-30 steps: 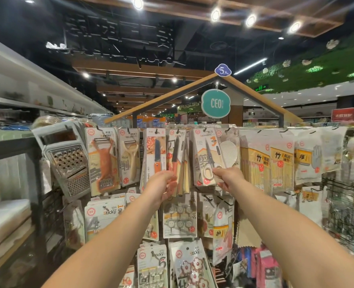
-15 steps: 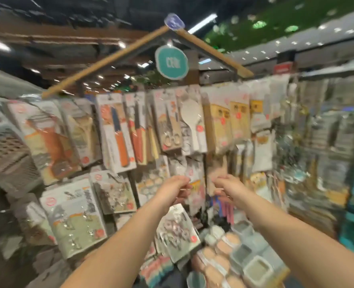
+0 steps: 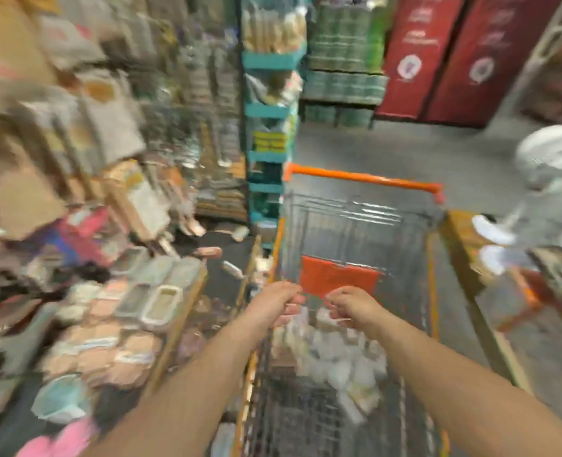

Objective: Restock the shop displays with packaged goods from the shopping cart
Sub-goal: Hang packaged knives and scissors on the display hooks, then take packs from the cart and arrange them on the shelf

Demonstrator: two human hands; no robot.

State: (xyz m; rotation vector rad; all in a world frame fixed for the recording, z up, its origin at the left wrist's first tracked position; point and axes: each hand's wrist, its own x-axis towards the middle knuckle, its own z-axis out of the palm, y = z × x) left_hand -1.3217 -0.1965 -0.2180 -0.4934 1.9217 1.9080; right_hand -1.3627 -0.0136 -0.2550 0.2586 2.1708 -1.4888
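The whole view is blurred by motion. A wire shopping cart [image 3: 365, 178] with an orange rim stands straight ahead, and pale packaged goods [image 3: 335, 357] lie heaped in its near end. My left hand [image 3: 278, 301] and my right hand [image 3: 350, 306] hover close together over that heap, below an orange flap [image 3: 339, 275] in the basket. The fingers of both hands are loosely curled and I see nothing held in them. The display of hanging packets [image 3: 85, 127] fills the left side.
Lidded storage boxes [image 3: 147, 298] lie stacked on a low shelf left of the cart. A teal shelf tower [image 3: 269, 110] stands beyond the cart's left corner. Red panels [image 3: 470, 54] close the far right. A person in pale clothes with white shoes [image 3: 553, 179] crouches right of the cart.
My view has swung down and right from the hanging display to the cart. Both hands have dropped from the packets on the hooks to above the goods in the basket.
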